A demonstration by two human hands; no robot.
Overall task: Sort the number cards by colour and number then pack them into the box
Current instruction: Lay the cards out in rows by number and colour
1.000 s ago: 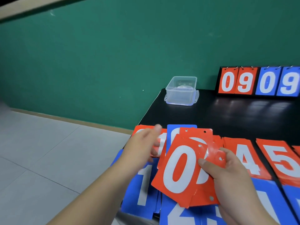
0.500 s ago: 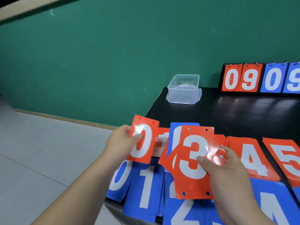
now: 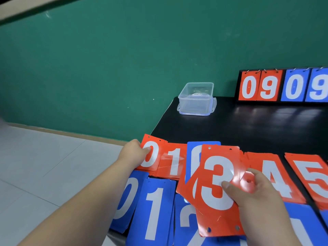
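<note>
Now that the left hand [image 3: 132, 153], pinching its edge, lays the red 0 card [image 3: 150, 154] pulled off the fan [image 3: 218, 181] beside the red 1 card [image 3: 173, 161] on the worktop [image 3: 248, 125], the right hand [image 3: 253, 196] grips the fan with 3 exposed, likely next to sort, while the box [image 3: 196, 99] waits at the far corner.

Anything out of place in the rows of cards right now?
Yes: a blue card lies in the red row, between the red 1 and the red stack held by the right hand, where every other card is red. The blue 0 in the front row also seems to overhang the left edge of the table.
</note>
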